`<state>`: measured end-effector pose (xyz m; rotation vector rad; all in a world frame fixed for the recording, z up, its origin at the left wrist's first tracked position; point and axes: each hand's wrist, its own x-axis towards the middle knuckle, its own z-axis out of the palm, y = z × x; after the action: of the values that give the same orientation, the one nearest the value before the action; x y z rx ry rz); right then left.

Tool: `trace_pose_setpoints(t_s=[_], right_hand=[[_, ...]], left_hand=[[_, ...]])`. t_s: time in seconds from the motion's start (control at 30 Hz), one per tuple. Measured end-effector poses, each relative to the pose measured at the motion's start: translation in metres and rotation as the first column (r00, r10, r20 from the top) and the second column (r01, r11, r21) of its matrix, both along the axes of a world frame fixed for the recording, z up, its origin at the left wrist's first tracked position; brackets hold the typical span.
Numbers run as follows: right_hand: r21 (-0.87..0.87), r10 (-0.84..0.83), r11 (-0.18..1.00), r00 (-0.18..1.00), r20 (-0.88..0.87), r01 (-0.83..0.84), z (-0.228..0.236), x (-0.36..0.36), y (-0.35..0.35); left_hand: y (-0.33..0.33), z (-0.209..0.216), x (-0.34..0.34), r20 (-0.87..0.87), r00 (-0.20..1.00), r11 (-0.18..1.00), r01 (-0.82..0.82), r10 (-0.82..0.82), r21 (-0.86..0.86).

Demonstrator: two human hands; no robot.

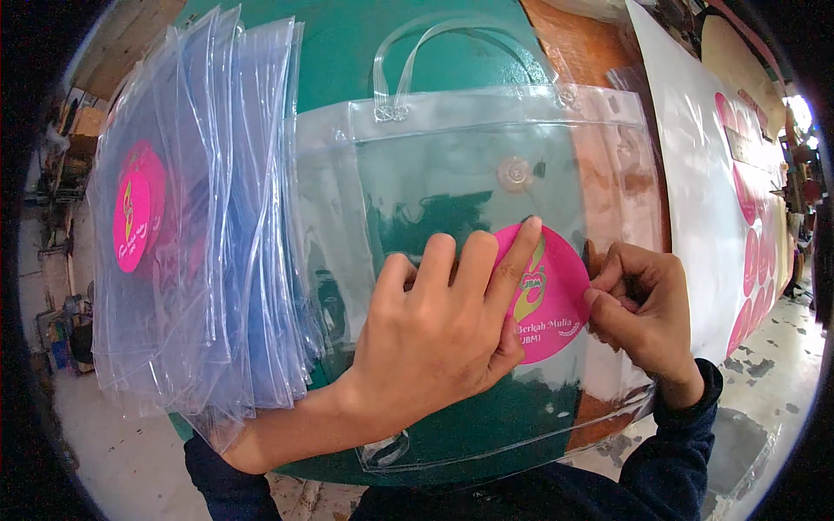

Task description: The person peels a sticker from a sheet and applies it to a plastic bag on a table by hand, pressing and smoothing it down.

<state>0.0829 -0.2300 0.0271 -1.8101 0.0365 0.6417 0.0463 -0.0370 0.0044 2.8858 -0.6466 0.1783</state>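
The person's left hand point(443, 321) is open, palm down over a clear plastic bag point(417, 165), its index finger stretched onto the upper part of a round pink sticker point(560, 269) and its thumb near the lower left rim. The right hand point(647, 308) is mostly closed, thumb and forefinger pinching the sticker's right edge. The sticker lies on the bag's front, right of the middle, below a round snap button point(515, 174).

The bag lies flat, its handle point(417, 54) pointing away from the person. On the left, a stack of clear bags point(261, 217) overlaps its side; another pink sticker point(143, 208) shows on the stack. The bag's bottom lies close to the near edge of the green table point(334, 52), whose surface shows beyond the handle. Along the right side runs a white sheet point(686, 165).
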Motion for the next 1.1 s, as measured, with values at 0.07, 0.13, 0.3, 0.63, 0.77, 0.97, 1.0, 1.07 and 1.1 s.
trace_pose_setpoints(t_s=[0.07,0.13,0.3,0.63,0.77,0.97,1.0,1.07,1.1], right_hand=[[-0.006,-0.002,1.000,1.000,0.006,0.002,0.001,0.000,0.002],[-0.016,-0.008,1.000,1.000,0.012,0.008,0.001,0.000,0.001],[-0.031,-0.005,1.000,1.000,-0.004,0.005,0.001,0.000,-0.001],[-0.046,0.000,0.999,1.000,0.016,0.001,0.000,0.001,0.000],[-0.015,0.009,1.000,0.999,0.044,-0.008,0.000,0.001,0.001],[-0.025,0.010,1.000,0.999,0.039,-0.009,0.001,0.001,0.000],[-0.022,0.009,1.000,0.999,0.031,-0.009,0.001,0.001,0.000],[-0.010,0.002,1.000,1.000,0.016,-0.002,0.000,0.001,-0.001],[0.003,-0.004,1.000,1.000,0.001,0.004,-0.001,0.001,-0.002]], left_hand=[[0.001,-0.001,-0.001,0.022,1.000,1.000,0.004,-0.004,0.001],[0.001,-0.003,-0.001,0.024,1.000,1.000,0.018,-0.018,-0.018],[0.002,-0.008,0.002,0.030,0.997,0.988,0.068,-0.064,-0.140],[0.000,-0.009,0.002,-0.024,0.983,0.949,0.169,-0.182,-0.265],[0.001,-0.013,0.000,0.048,0.976,0.945,0.220,-0.215,-0.241],[0.001,-0.013,-0.002,0.109,0.951,0.920,0.308,-0.289,-0.244],[0.002,-0.011,-0.002,0.101,0.948,0.908,0.319,-0.303,-0.270],[0.002,-0.012,-0.002,0.091,0.943,0.895,0.331,-0.319,-0.298],[0.002,-0.015,-0.002,0.111,0.947,0.892,0.320,-0.300,-0.319]])
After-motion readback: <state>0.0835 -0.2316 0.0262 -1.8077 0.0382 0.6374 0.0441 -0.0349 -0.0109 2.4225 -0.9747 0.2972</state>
